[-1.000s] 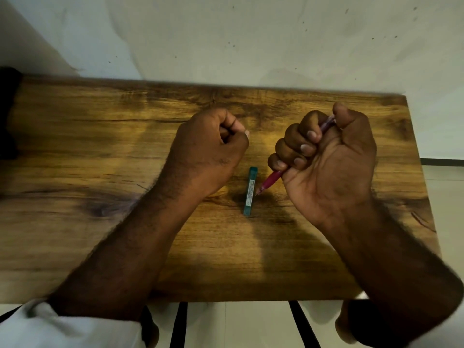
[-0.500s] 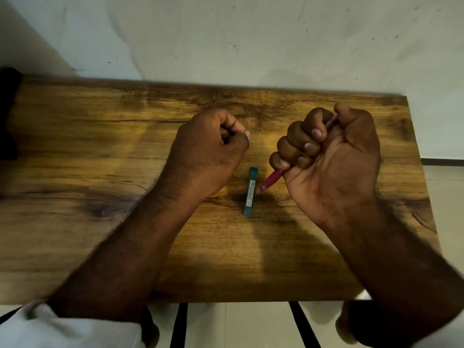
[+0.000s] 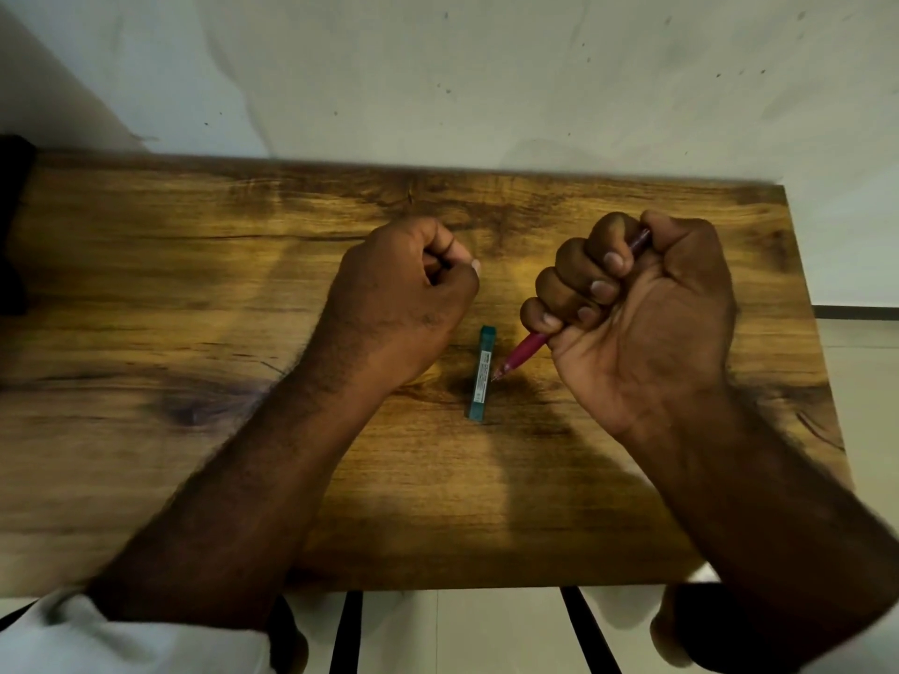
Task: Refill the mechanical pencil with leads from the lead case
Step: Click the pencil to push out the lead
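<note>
A slim teal lead case (image 3: 481, 373) with a white label lies flat on the wooden table (image 3: 194, 284), between my two hands. My right hand (image 3: 647, 323) is fisted around a pink-red mechanical pencil (image 3: 523, 350), thumb pressed on its top end; the pencil slants down to the left and its tip points at the middle of the case. My left hand (image 3: 404, 304) rests on the table left of the case, curled into a fist with thumb against forefinger. Whether it pinches anything I cannot tell.
The table's far edge meets a pale wall (image 3: 486, 80). A dark object (image 3: 12, 226) sits at the table's left end. Black table legs (image 3: 348, 629) and a light floor show below the near edge.
My right hand has shifted very slightly, the fingers tightening round the pencil. The lead case and my left hand stay where they were.
</note>
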